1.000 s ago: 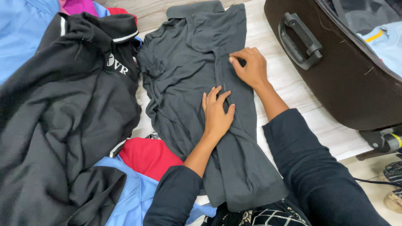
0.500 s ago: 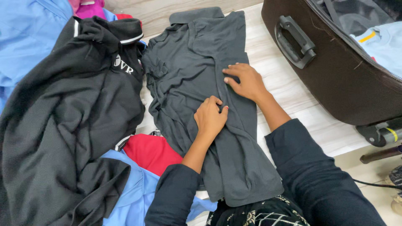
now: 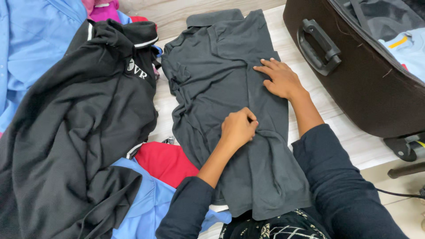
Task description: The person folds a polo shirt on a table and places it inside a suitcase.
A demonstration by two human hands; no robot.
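While the right hand [image 3: 282, 79] lies spread flat on the grey shirt [image 3: 221, 75], the left hand [image 3: 238, 128] pinches its fold

Pale wood-grain plank floor [image 3: 310, 110] fills the scene under soft, even light, with a slightly darker plank strip along the top edge. A dark brown suitcase [image 3: 367, 88] with a black handle [image 3: 319, 46] lies open at upper right, its wheel [image 3: 409, 148] near the right edge, on the floor.
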